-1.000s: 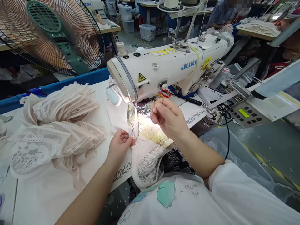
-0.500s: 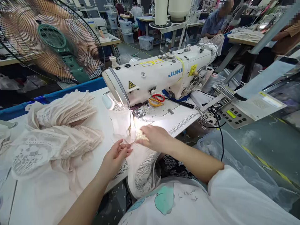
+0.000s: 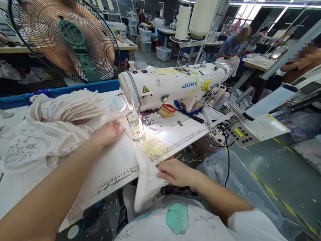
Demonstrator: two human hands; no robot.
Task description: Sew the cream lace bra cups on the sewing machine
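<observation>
well in front of the sewing machine, nearest of all, the wearer's shirt carries a green shape and small writing that includes "doing". just beyond it, below the machine, the right hand comes in with its forearm slanting from the sleeve, back of the hand up, thumb and fingers pinched on the edge of a pale garment. that garment drapes off the front of the table towards the lap, its narrower upper part leading up towards the machine's needle end. a ruler strip follows the table edge before the machine, its figures too small to read. left of the machine, the left arm stretches long and the left hand is bunched and blurred against pale cloth; whether it grips, i cannot tell. farther left of the machine lies a stack of lace pieces. right of the machine sits a control box with a lit screen. red and orange scissors rest under the machine's arm, which reads "juki" in blue beside a yellow warning triangle. behind the machine, to its left, stands a fan, and past that another machine also marked "juki".
</observation>
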